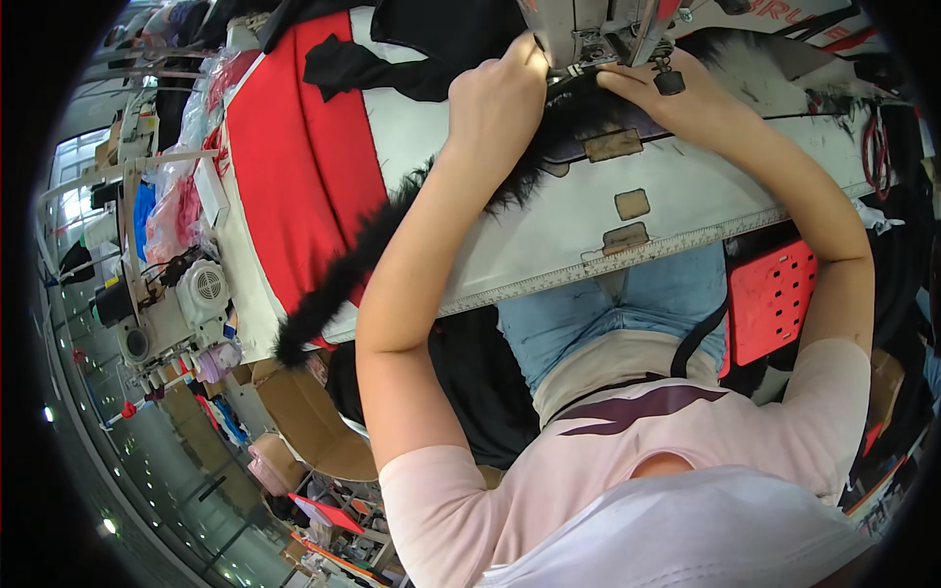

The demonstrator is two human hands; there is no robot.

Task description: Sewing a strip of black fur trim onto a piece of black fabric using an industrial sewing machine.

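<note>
My left hand (pixel 498 98) is closed at the left of the sewing machine's needle area (pixel 598 54), its fingertips on a strip of black furry trim (pixel 363 260). The trim runs under my left forearm and trails diagonally toward the table's near left edge. My right hand (pixel 662 88) is to the right of the presser foot, thumb and fingers closed on the black material at the foot; the exact grip is partly hidden. Red fabric (pixel 279 167) lies on the white table (pixel 520 265) at the left, with black fabric (pixel 431 39) above it.
A ruler strip (pixel 686 235) runs along the table's near edge. A red perforated stool (pixel 769 299) stands below it at the right. Another machine with a motor (pixel 201 289) and bagged material (pixel 176 206) are at the left. A cardboard box (pixel 304 421) sits below the table's left end.
</note>
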